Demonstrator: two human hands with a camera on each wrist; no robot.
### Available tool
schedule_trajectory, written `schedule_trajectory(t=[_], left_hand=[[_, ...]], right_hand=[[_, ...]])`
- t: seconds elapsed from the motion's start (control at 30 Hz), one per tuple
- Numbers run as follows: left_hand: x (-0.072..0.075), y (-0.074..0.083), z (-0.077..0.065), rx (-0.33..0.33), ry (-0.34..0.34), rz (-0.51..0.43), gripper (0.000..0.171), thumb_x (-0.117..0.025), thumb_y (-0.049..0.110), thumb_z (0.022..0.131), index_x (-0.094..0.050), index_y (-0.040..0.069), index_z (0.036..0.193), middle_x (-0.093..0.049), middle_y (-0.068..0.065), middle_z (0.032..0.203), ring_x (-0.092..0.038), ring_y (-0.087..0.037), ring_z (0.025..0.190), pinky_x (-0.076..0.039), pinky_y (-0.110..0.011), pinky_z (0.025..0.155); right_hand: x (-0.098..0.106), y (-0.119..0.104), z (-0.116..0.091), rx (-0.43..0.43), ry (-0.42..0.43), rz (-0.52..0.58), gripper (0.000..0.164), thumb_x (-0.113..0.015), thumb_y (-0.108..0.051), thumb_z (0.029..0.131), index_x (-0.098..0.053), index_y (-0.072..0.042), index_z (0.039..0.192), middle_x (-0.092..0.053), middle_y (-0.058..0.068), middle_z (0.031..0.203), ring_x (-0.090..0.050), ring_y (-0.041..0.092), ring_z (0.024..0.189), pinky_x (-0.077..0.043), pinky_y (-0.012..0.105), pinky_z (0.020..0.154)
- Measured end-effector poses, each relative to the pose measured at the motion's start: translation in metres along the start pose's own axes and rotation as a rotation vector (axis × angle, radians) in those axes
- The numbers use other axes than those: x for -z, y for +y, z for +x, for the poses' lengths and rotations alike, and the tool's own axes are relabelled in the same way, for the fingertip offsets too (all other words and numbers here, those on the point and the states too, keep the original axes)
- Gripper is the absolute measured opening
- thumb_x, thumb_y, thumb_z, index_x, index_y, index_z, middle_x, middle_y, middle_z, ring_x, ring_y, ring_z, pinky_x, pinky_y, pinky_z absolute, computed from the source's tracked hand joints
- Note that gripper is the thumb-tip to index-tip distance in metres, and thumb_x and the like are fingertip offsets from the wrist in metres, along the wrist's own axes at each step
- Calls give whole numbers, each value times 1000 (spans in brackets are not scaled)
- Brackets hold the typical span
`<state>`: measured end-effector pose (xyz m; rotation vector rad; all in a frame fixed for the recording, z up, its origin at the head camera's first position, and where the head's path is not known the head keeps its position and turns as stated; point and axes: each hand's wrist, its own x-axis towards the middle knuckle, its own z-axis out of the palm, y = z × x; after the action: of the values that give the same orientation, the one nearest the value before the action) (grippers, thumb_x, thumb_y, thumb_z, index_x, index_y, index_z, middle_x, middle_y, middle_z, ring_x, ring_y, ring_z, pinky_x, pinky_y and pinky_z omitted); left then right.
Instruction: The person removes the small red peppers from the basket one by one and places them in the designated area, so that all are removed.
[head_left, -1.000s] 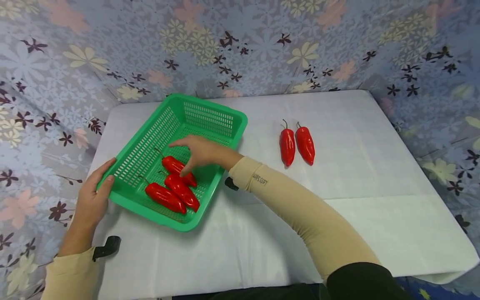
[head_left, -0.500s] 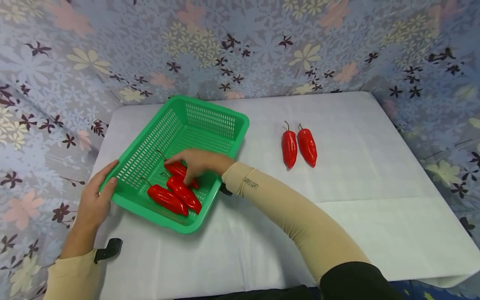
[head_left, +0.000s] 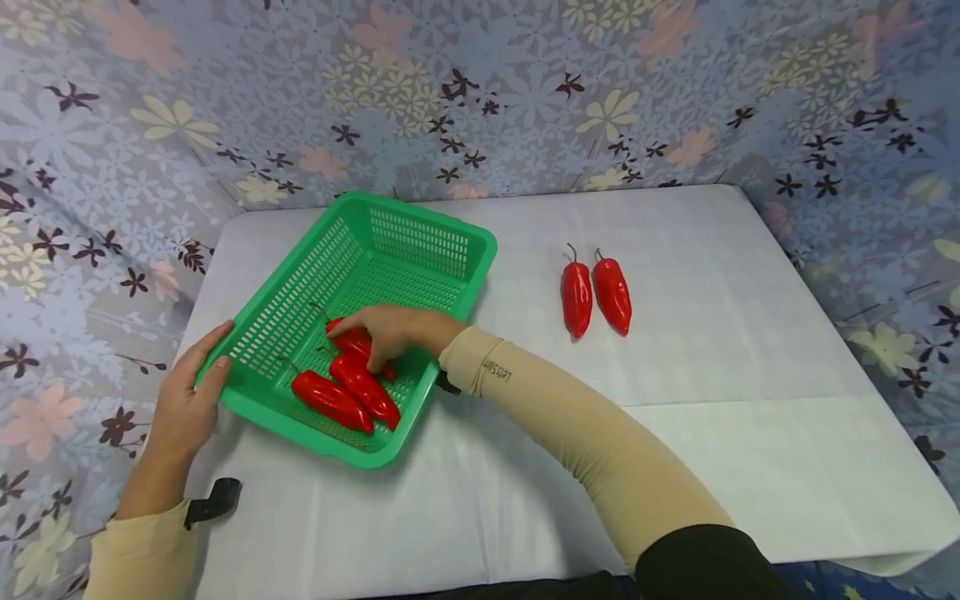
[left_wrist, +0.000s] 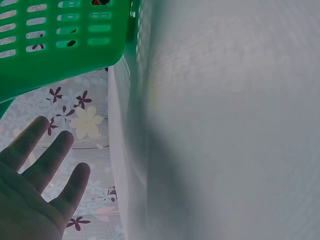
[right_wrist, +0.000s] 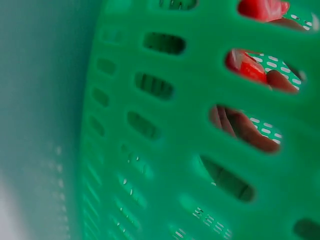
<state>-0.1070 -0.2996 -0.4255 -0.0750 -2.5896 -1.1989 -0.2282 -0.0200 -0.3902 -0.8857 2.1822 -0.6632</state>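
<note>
In the head view a green plastic basket with slotted walls holds several glossy red peppers, among them a left one and a middle one. My right hand reaches over the basket's right wall. Its thumb and fingers grip the uppermost red pepper, covering part of it. Through the wall slots in the right wrist view, red skin and fingers show. My left hand holds the basket's left corner, thumb on the rim. Three of its fingers stretch out below the basket in the left wrist view.
Two more red peppers lie side by side on the white-covered table, right of the basket. Flowered cloth hangs behind and at the sides. A black wrist mount sits by the left sleeve.
My right hand has lowered onto the uppermost pepper, and its fingers have closed around it. The left hand stays at the basket's corner. The basket and the two peppers outside it stay in place.
</note>
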Motion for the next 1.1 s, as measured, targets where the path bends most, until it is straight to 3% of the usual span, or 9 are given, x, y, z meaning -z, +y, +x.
schedule_trajectory(t=[0.3, 0.43, 0.6, 0.8, 1.1], left_hand=[[0, 1, -2, 8, 8, -12, 47, -46, 21, 107, -46, 21, 154, -43, -15, 154, -38, -27, 140, -25, -24, 110], [1, 2, -1, 4, 15, -12, 46, -46, 21, 107, -46, 21, 153, -43, -15, 154, -39, -20, 139, -24, -21, 108], [1, 2, -1, 10, 13, -12, 46, -46, 22, 107, -46, 21, 153, -43, -15, 154, -39, -20, 139, -25, -25, 110], [1, 0, -1, 21, 5, -5, 47, -45, 22, 107, -46, 23, 154, -42, -15, 154, -39, -28, 140, -25, -31, 112], [0, 1, -1, 1, 10, -24, 46, -46, 21, 107, -47, 21, 153, -43, -16, 154, -39, -21, 139, -24, -20, 107]], right_hand=[[-1, -3, -3, -4, 13, 22, 76, -75, 4, 83, -53, -27, 149, -45, 3, 144, -42, 18, 114, -53, 24, 69], [0, -3, -3, -4, 16, 34, 77, -75, 5, 83, -53, -27, 149, -45, 3, 143, -42, 19, 114, -53, 24, 68], [2, -3, -3, -4, 33, 56, 78, -75, 7, 81, -53, -27, 148, -45, 2, 144, -42, 19, 113, -52, 24, 66], [4, 0, -2, 30, 82, 113, 81, -76, 8, 79, -52, -25, 149, -45, 4, 144, -45, 20, 107, -49, 24, 63], [12, -2, -8, 81, 181, 188, 81, -75, 10, 79, -50, -20, 150, -46, 8, 143, -48, 21, 107, -53, 26, 66]])
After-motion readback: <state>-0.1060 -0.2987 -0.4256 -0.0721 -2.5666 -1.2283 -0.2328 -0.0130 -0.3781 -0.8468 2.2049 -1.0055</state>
